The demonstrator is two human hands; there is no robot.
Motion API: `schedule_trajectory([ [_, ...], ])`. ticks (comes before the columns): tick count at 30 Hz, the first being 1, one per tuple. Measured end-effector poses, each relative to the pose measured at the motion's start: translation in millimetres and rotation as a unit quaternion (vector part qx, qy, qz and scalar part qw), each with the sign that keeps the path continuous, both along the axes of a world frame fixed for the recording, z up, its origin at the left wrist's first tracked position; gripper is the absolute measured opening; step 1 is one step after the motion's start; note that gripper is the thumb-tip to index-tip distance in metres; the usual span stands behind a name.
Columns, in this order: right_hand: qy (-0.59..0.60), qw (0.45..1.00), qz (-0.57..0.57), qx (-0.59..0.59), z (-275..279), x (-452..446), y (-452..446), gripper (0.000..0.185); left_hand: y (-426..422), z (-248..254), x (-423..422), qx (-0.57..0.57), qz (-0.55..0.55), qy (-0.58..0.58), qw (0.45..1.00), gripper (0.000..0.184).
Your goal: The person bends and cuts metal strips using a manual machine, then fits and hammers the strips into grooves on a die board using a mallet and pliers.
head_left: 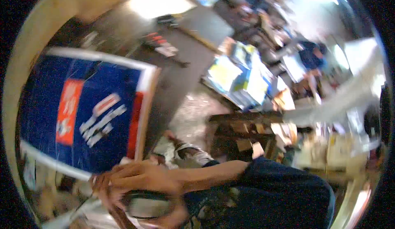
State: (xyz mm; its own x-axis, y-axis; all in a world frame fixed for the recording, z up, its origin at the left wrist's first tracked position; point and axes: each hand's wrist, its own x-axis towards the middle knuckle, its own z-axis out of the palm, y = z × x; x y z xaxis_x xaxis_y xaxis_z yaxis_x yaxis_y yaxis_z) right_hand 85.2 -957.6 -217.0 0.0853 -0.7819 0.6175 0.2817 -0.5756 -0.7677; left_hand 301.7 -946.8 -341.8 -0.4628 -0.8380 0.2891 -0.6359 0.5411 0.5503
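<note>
Motion blur smears the whole head view. My right hand (142, 181), at the end of a bare forearm coming from a dark blue sleeve, has its fingers bent beside the lower corner of a large printed panel (111, 146). That panel is dark blue with a white border, an orange-red label and white lettering. Whatever lies under the fingers is hidden. Below, more skin that appears to be my left hand (175, 216) shows around a dark oval ring (150, 204) with a grey middle; its fingers cannot be made out.
Stacks of printed sheets (242, 78) in white, blue and yellow stand beyond the grey floor. A person in dark blue (310, 56) is at the far right. A wooden stand (242, 134) with boxes sits nearer. Bright light falls on a pale surface (160, 0) at the top.
</note>
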Motion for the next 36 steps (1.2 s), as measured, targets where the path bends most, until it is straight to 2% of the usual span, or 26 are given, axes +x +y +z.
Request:
schedule_trajectory([
  [2,-0.026,0.997,0.052,0.041,-26,4,1,0.05,-2,-8,-5,-0.006,0.005,-0.008,1.0,0.025],
  [3,-0.023,0.998,0.036,0.04,-30,-7,0,0.05,-1,-11,-9,-0.007,0.02,-0.017,1.0,0.024],
  [5,0.064,0.979,0.119,0.153,-37,-22,-9,0.052,2,-21,-17,0.0,0.045,-0.027,0.999,0.022],
  [6,0.073,0.982,0.104,0.14,-36,-23,7,0.052,15,-32,-12,-0.002,0.074,-0.022,0.997,0.021],
  [9,0.089,0.962,-0.033,0.256,2,-82,-1,0.045,40,-36,-29,0.047,0.186,-0.005,0.981,0.018],
  [12,0.169,0.857,-0.15,0.463,-24,-155,-23,0.043,91,-37,-41,0.184,0.347,0.069,0.917,0.015],
  [13,0.151,0.796,-0.2,0.551,-60,-175,-36,0.027,105,-39,-47,0.221,0.407,0.105,0.88,0.015],
  [14,0.076,0.816,-0.189,0.541,-83,-205,-43,0.022,121,-40,-52,0.268,0.449,0.156,0.838,0.014],
  [15,0.105,0.804,-0.211,0.546,-70,-219,-57,0.024,130,-43,-56,0.319,0.468,0.212,0.796,0.014],
  [16,0.178,0.792,-0.216,0.543,-91,-239,-69,0.027,136,-44,-61,0.365,0.492,0.263,0.745,0.014],
  [19,0.108,0.809,-0.177,0.549,-93,-242,-94,0.025,136,-25,-67,0.47,0.498,0.341,0.644,0.014],
  [20,0.065,0.816,-0.153,0.554,-91,-249,-100,0.025,133,-13,-78,0.462,0.511,0.311,0.655,0.017],
  [21,0.133,0.817,-0.154,0.54,-104,-251,-103,0.023,126,3,-91,0.454,0.524,0.28,0.664,0.02],
  [22,0.137,0.821,-0.149,0.535,-111,-253,-106,0.023,121,11,-99,0.447,0.538,0.216,0.681,0.026],
  [23,0.139,0.832,-0.148,0.515,-116,-257,-111,0.024,140,-19,-92,0.412,0.541,0.288,0.674,0.028],
  [24,0.141,0.842,-0.146,0.5,-117,-261,-115,0.024,156,-39,-88,0.411,0.544,0.291,0.672,0.028],
  [25,0.286,0.843,-0.195,0.412,-110,-267,-120,0.025,169,-47,-85,0.445,0.491,0.214,0.717,0.028],
  [26,0.286,0.844,-0.185,0.414,-103,-274,-131,0.025,177,-62,-87,0.478,0.492,0.213,0.696,0.026],
  [27,0.335,0.808,-0.185,0.448,-88,-277,-150,0.024,181,-71,-93,0.51,0.491,0.211,0.674,0.025],
  [28,0.382,0.767,-0.185,0.481,-76,-276,-167,0.023,184,-61,-117,0.474,0.513,0.232,0.677,0.025],
  [29,0.343,0.78,-0.198,0.485,-70,-272,-178,0.023,185,-45,-145,0.437,0.534,0.251,0.679,0.027],
  [30,0.335,0.834,-0.167,0.405,-70,-278,-186,0.025,167,-20,-168,0.437,0.542,0.244,0.675,0.027],
  [32,0.356,0.798,-0.194,0.447,-39,-299,-204,0.041,122,31,-210,0.514,0.532,0.415,0.529,0.031],
  [33,0.366,0.778,-0.206,0.467,-24,-309,-213,0.049,118,32,-224,0.513,0.542,0.411,0.524,0.031],
  [35,0.491,0.714,-0.304,0.395,-28,-339,-229,0.057,118,26,-247,0.511,0.511,0.358,0.591,0.033],
  [36,0.494,0.717,-0.289,0.398,-30,-340,-231,0.057,105,31,-260,0.522,0.517,0.334,0.589,0.033],
])
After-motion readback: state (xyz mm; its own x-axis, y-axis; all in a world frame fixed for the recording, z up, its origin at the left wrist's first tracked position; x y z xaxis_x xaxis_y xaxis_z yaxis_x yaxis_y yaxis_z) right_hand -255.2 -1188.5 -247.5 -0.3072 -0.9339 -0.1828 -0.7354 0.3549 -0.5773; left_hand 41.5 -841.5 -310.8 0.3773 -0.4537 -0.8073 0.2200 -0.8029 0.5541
